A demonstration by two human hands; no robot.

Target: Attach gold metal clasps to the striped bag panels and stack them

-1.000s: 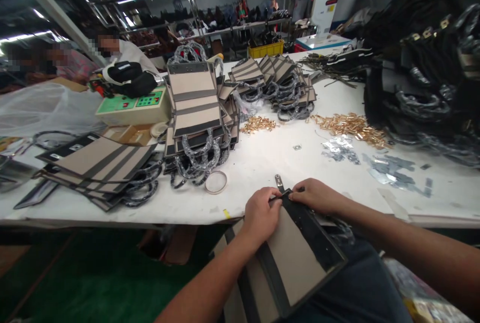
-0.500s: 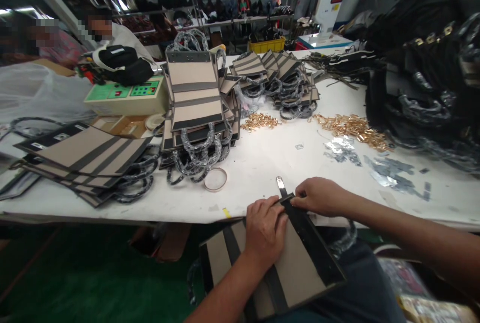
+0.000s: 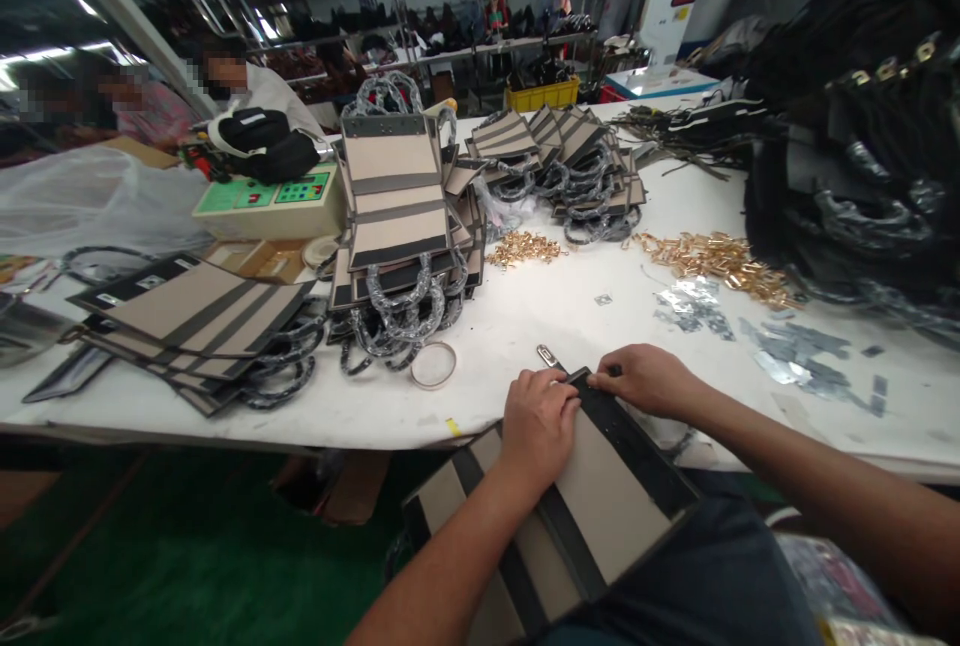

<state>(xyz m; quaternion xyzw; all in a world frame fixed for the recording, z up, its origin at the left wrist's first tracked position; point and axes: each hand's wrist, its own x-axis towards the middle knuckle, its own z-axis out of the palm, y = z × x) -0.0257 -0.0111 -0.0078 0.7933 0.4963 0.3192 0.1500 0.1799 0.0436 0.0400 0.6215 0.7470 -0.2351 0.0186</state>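
A handbag panel (image 3: 615, 486), beige with dark bands and a black border, lies tilted across my lap and against the table's front edge. My left hand (image 3: 536, 426) grips its upper side, fingers curled near the corner and thumb on the beige face. At that corner my right hand (image 3: 649, 381) is closed in a pinch on the black border; the fingertips hide whatever else is there. Between the hands a short black strap with a metal clasp plate (image 3: 547, 356) sticks out beyond the corner, over the white table. A wrapped handle partly shows under the panel.
Stacked bag panels (image 3: 394, 156) with wrapped handles stand on the table (image 3: 517, 316), with more panels (image 3: 180, 306) at left. Gold fittings (image 3: 720, 261) and flat metal plates (image 3: 799, 356) lie right of centre. A tape ring (image 3: 433, 366) sits near the front edge. Black bags (image 3: 840, 166) are heaped at right.
The panel and both hands have shifted slightly up the view. The strap's clasp plate has swung left and now shows a different face. Both hands keep their hold; the camera has turned a little.
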